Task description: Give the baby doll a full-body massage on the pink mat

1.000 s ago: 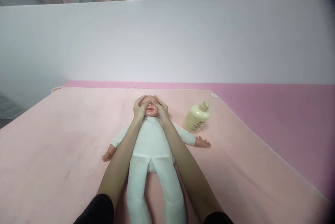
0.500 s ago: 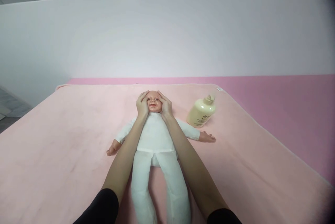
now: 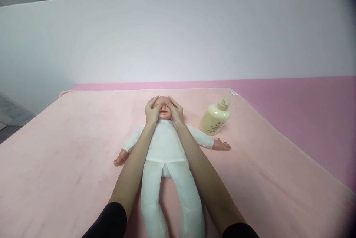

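A baby doll (image 3: 165, 149) in a white suit lies on its back on a pale pink blanket (image 3: 69, 149), head away from me. My left hand (image 3: 152, 111) cups the left side of the doll's head, its thumb lying across the face. My right hand (image 3: 174, 111) cups the right side, thumb also over the upper face. Both hands press flat on the head, and only the doll's mouth and chin show between them. The doll's arms are spread out to the sides.
A cream-coloured pump bottle (image 3: 214, 119) stands on the blanket just right of the doll's head. A darker pink surface (image 3: 306, 111) extends beyond the blanket to the right and back. A white partition wall (image 3: 178, 37) rises behind.
Half a second ago my hands were at the sides of the head with the face uncovered; now my thumbs have slid inward over the eyes and forehead.
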Demonstrator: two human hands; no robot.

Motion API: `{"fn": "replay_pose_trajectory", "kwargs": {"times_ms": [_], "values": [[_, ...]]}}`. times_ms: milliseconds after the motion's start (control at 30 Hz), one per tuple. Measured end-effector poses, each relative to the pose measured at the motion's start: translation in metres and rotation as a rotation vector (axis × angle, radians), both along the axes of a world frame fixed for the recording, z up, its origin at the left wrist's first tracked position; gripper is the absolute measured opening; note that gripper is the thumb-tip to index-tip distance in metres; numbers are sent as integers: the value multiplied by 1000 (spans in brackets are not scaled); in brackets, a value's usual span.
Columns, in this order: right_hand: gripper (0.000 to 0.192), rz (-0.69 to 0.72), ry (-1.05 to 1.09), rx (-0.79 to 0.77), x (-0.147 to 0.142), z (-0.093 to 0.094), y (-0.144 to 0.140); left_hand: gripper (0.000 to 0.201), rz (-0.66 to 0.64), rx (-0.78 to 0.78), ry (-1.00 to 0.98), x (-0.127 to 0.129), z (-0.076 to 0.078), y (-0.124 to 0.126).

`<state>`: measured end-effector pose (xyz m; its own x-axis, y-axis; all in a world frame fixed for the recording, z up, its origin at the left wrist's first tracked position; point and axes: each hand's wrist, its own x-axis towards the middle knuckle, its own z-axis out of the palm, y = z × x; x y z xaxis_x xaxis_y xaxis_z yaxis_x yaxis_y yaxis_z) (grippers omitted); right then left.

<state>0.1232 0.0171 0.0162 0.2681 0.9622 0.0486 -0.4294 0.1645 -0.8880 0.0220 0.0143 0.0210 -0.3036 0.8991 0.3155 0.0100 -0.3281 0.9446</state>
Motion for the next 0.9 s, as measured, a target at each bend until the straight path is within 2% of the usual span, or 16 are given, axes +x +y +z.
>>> {"fn": "replay_pose_trajectory", "kwargs": {"times_ms": [133,300,567,733,900], "values": [[40,-6,26,-20,1,2,0,36,-30,-42,-51,-1,-1,3],[31,12,35,21,3,-2,4,28,-55,2,-82,-1,-4,8],[31,1,29,48,2,-3,1,29,-1,-5,-100,2,-1,4],[47,-10,12,15,0,-2,0,36,-7,-17,-51,1,0,2],[35,17,19,20,3,-3,2,26,-39,-5,-109,0,-2,8]]}}
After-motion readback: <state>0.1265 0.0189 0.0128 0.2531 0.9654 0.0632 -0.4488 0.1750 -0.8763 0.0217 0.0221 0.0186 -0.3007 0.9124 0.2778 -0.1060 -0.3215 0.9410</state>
